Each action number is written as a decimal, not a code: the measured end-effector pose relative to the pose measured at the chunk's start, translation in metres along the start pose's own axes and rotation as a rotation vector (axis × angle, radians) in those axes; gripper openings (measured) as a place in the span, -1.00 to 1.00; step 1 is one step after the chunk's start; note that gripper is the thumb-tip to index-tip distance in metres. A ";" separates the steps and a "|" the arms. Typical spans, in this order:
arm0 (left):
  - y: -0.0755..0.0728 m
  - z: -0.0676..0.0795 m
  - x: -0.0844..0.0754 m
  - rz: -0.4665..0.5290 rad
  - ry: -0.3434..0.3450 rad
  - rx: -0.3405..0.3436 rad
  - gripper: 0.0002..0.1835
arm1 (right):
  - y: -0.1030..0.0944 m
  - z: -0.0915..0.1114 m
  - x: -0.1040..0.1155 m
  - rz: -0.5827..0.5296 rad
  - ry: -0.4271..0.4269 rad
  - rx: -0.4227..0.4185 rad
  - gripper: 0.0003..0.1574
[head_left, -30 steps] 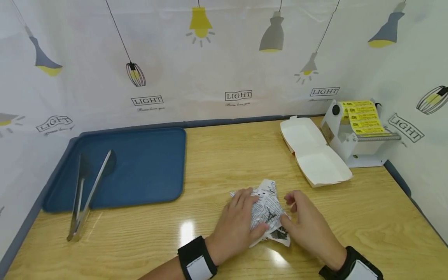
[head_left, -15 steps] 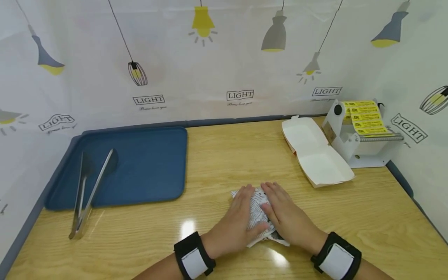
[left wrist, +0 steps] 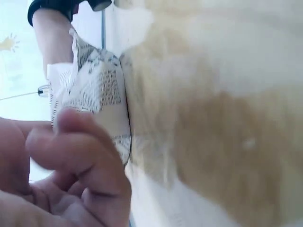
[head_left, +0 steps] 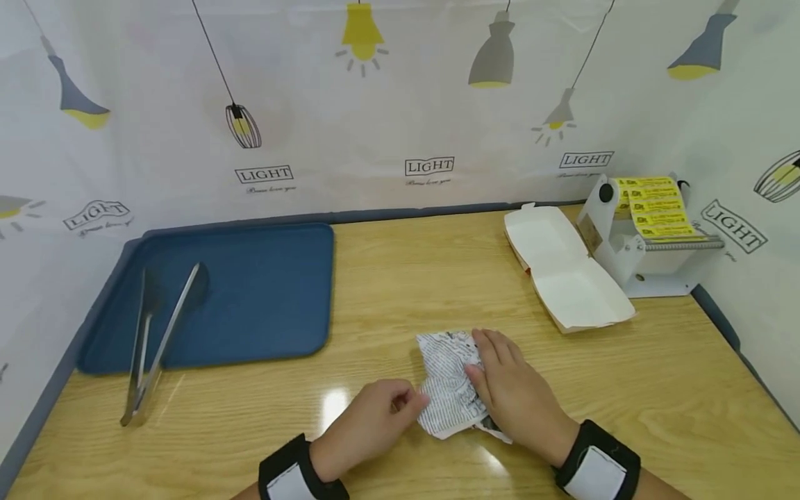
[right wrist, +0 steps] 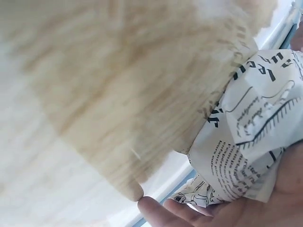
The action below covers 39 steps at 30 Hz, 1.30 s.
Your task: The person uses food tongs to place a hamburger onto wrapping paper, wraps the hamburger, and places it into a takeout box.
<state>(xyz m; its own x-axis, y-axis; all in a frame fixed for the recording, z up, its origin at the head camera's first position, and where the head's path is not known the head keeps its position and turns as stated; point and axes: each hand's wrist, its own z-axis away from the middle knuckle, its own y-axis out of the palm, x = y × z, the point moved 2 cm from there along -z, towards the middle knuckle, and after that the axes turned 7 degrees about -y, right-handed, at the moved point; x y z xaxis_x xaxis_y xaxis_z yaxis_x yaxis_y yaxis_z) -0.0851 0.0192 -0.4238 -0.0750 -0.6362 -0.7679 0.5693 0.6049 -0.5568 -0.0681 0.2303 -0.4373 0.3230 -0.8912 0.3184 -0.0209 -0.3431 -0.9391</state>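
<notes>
Printed paper packet [head_left: 444, 392]: right side hidden under the right hand [head_left: 525, 403]. Left hand [head_left: 375, 420] has its fingertips right at the packet's left edge; contact can't be made out, fingers blurred in the wrist view. Left fingers curled in, nothing seen within them. Right fingers extended, laid along the packet, not clasping it. Packet lies between the hands on the table [head_left: 406, 278], well apart from the back edge; table's near edge cut off.
</notes>
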 end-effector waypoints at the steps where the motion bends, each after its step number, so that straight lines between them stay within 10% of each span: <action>1: 0.004 0.001 0.001 0.014 0.008 0.001 -0.53 | 0.000 0.000 0.000 0.008 0.002 -0.004 -0.29; 8: 0.027 0.007 0.003 0.028 0.031 0.107 -0.60 | 0.002 0.002 0.001 0.063 -0.006 -0.026 -0.30; 13: 0.014 0.005 -0.009 -0.188 0.093 -0.066 -0.67 | 0.001 0.002 0.001 0.064 -0.018 -0.019 -0.32; 16: 0.004 -0.003 -0.017 -0.297 0.193 -0.189 -0.38 | 0.001 0.001 0.000 0.063 -0.034 -0.024 -0.32; 24: 0.009 -0.026 -0.021 -0.466 0.336 -0.053 0.08 | 0.007 0.003 -0.002 0.061 -0.054 -0.020 -0.30; 39: 0.021 -0.033 -0.024 -0.630 0.405 -0.168 0.01 | -0.006 0.004 -0.005 -0.157 -0.060 0.046 -0.24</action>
<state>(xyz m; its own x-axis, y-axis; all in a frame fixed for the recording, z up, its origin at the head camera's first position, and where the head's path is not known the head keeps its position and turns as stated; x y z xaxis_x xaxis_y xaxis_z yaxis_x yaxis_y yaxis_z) -0.0988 0.0629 -0.4279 -0.6570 -0.6790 -0.3277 0.1901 0.2714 -0.9435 -0.0660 0.2377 -0.4337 0.3748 -0.8082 0.4542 0.0772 -0.4610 -0.8840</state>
